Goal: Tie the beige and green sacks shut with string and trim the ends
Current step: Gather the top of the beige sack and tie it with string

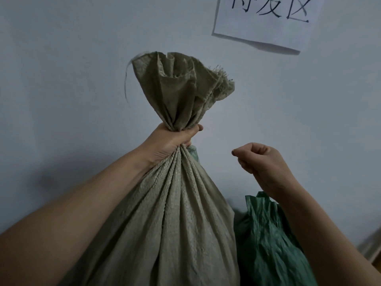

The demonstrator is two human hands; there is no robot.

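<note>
The beige woven sack [173, 213] stands upright in front of me, its mouth gathered into a neck. My left hand [171, 141] is clenched around that neck, and the loose top of the sack fans out above my fist. A frayed thread hangs from the top's left edge. To the right my right hand [261, 159] hovers apart from the sack with its fingers curled in; I see nothing in it. The green sack [268, 244] stands behind and to the right of the beige one, its top crumpled. No string is visible.
A pale wall fills the background close behind the sacks. A white paper sign [268, 21] with black characters is stuck on the wall at the upper right. A grey edge [371, 244] shows at the lower right.
</note>
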